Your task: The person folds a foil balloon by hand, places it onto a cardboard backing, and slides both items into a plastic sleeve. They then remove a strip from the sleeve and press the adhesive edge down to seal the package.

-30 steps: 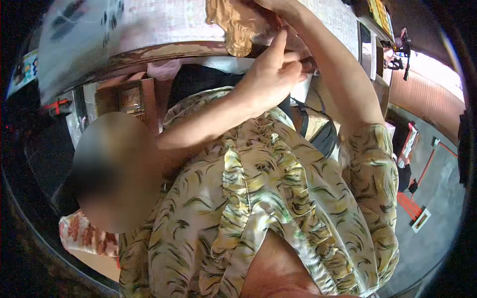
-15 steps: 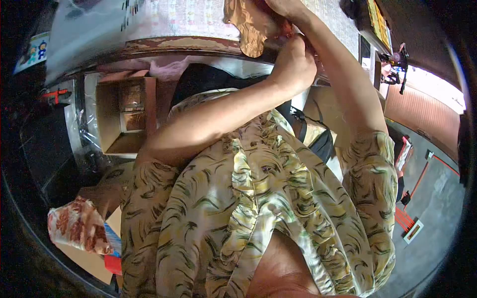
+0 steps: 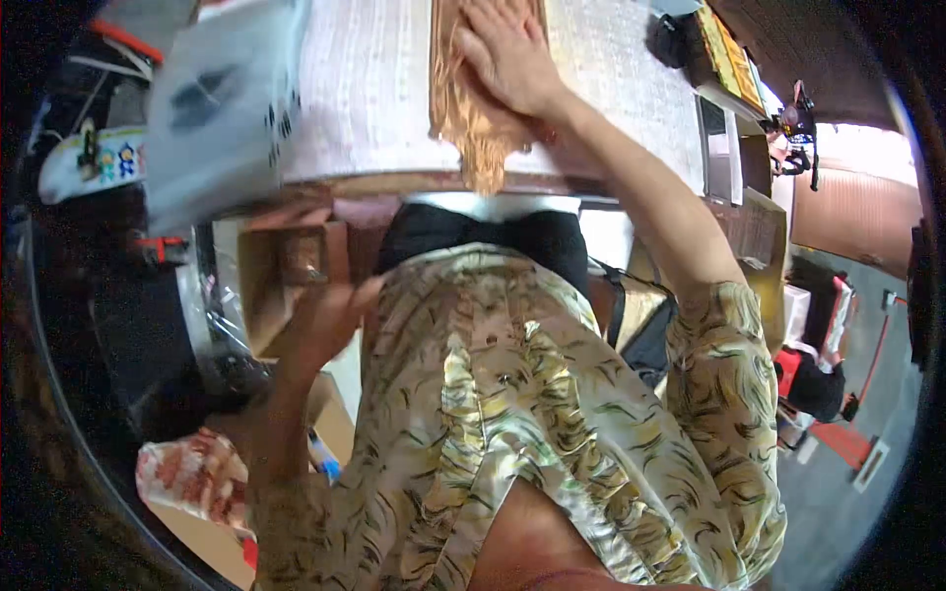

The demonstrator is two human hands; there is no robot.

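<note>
My right hand (image 3: pixel 507 59) lies palm down, fingers stretched out, on a shiny copper-coloured sheet (image 3: pixel 483 148). The sheet runs lengthwise over the table, and its crinkled, narrowing end reaches the near edge. I cannot make out exactly what kind of thing it is. My left hand (image 3: pixel 335 315) is off the table, low at my left side beside my waist. Motion smears its fingers, and nothing can be made out in it. An open cardboard box (image 3: pixel 258 286) stands close to that hand.
A pale patterned cover (image 3: pixel 365 89) lies on the table (image 3: pixel 384 185). A whitish plastic sheet (image 3: pixel 222 108) is at the left. At the back right is a yellow-topped box (image 3: pixel 731 54). A red-and-white patterned cloth (image 3: pixel 192 478) lies at lower left. A black bag (image 3: pixel 645 340) hangs below the table.
My left hand has left the copper-coloured sheet and dropped to my left side. My right hand now presses flat on the sheet, which lies straighter. The view has shifted.
</note>
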